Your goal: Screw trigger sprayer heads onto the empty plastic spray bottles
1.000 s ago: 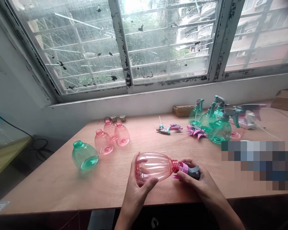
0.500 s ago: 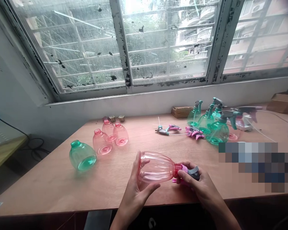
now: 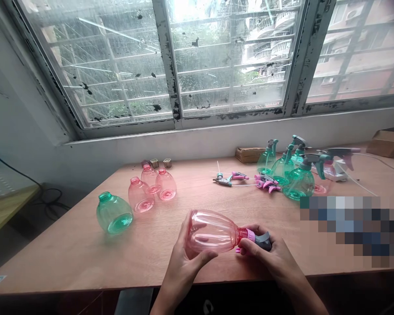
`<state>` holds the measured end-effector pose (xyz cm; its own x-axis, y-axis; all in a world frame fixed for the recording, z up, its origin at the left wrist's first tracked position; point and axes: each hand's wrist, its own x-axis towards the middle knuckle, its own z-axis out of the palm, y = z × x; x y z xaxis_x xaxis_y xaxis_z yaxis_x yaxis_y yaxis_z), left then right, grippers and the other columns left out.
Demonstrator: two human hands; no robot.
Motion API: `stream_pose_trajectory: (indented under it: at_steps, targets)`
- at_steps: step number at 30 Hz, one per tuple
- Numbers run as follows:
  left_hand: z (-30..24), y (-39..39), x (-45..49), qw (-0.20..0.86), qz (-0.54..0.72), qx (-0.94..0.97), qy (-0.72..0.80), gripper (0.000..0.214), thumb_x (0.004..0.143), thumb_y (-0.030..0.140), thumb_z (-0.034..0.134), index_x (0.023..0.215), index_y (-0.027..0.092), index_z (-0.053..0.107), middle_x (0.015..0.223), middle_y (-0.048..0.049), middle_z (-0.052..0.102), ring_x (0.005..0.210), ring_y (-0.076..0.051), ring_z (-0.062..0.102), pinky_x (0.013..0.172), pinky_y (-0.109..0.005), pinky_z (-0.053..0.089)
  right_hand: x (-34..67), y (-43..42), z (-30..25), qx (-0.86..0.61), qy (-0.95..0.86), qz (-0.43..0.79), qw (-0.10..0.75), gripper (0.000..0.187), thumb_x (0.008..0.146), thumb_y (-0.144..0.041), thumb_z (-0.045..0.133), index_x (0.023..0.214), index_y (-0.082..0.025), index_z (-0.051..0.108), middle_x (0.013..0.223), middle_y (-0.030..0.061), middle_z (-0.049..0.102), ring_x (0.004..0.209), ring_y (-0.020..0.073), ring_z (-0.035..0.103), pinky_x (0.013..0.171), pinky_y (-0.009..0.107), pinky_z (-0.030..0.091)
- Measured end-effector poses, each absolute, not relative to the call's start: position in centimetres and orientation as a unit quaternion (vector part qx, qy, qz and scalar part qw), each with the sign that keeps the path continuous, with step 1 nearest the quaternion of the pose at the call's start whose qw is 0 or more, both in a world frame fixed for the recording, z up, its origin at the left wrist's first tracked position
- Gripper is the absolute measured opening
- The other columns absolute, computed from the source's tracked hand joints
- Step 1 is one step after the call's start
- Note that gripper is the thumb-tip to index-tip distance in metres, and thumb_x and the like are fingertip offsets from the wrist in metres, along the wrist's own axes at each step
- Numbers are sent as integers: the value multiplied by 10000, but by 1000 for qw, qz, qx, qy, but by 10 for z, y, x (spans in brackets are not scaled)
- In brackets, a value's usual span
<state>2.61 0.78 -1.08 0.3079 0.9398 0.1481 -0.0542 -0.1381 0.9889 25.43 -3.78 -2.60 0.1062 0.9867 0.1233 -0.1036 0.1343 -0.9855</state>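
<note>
L hand (image 3: 184, 258) fingers spread round pink btl (image 3: 213, 231), R hand (image 3: 271, 253) pinching spray-trigger head (image 3: 263, 241); prob. light, slick; grip base + collar.

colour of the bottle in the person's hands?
Translucent pinkish-red bottle, best seen in the head view.

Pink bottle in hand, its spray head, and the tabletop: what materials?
Pink bottle: likely plastic, glossy; see-through tint, bright streaks, though glass isn't ruled out.
Spray head: probably moulded plastic, opaque; solid pink and grey colouring.
Tabletop: seemingly wood or wood-look laminate, low sheen; faint grain, soft reflections.
</note>
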Motion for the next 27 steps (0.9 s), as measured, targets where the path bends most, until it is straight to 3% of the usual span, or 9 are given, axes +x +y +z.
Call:
stream_pose_trajectory:
  at_steps: [3, 6, 10, 14, 18, 22, 27]
  targets:
    - [-13, 9, 28, 549, 508, 577, 329, 943, 816, 393, 838, 1589, 307, 305, 1613, -111, 447, 1480, -331, 426, 1238, -455, 324, 253, -38, -26, -461, -477, 482, 572, 351, 822, -480, 823, 973, -175, 737, 721, 23, 764, 685, 182, 681, 671, 265, 488]
    - [-10, 6, 28, 560, 493, 587, 315, 846, 860, 355, 807, 1569, 332, 345, 1642, -76, 416, 1551, -292, 305, 1282, -431, 231, 253, -38, -25, -462, -481, 483, 568, 337, 827, -464, 820, 981, -177, 733, 725, 15, 761, 683, 176, 681, 667, 257, 485]
    - [-8, 3, 29, 559, 487, 586, 326, 911, 814, 445, 833, 1571, 312, 342, 1643, -113, 405, 1518, -348, 363, 1236, -464, 337, 253, -39, -23, -464, -489, 462, 577, 325, 806, -431, 842, 986, -179, 741, 770, 12, 760, 692, 179, 692, 659, 255, 502]
    - [-12, 6, 29, 538, 509, 576, 346, 862, 824, 522, 798, 1540, 252, 400, 1533, -169, 533, 1443, -385, 469, 1175, -495, 417, 252, -40, -21, -467, -484, 468, 574, 335, 789, -427, 856, 990, -180, 751, 792, 16, 765, 700, 187, 705, 668, 262, 516]
    - [-12, 6, 27, 536, 497, 588, 345, 827, 862, 483, 772, 1552, 253, 378, 1484, -154, 571, 1400, -360, 521, 1163, -475, 427, 252, -40, -23, -465, -473, 482, 572, 358, 807, -462, 834, 1001, -174, 745, 731, 19, 762, 689, 193, 699, 669, 273, 512]
    - [-8, 3, 23, 535, 468, 616, 338, 880, 856, 438, 794, 1585, 276, 328, 1416, -134, 621, 1364, -353, 549, 1192, -495, 375, 252, -39, -26, -464, -468, 470, 587, 405, 823, -510, 807, 1031, -170, 735, 809, 38, 763, 707, 200, 682, 702, 307, 533]
    - [-6, -2, 23, 522, 485, 611, 344, 893, 843, 435, 801, 1590, 326, 325, 1555, -125, 510, 1438, -384, 470, 1196, -527, 362, 250, -39, -22, -466, -483, 456, 584, 378, 818, -496, 813, 1007, -178, 732, 814, 31, 743, 706, 199, 677, 660, 283, 525]
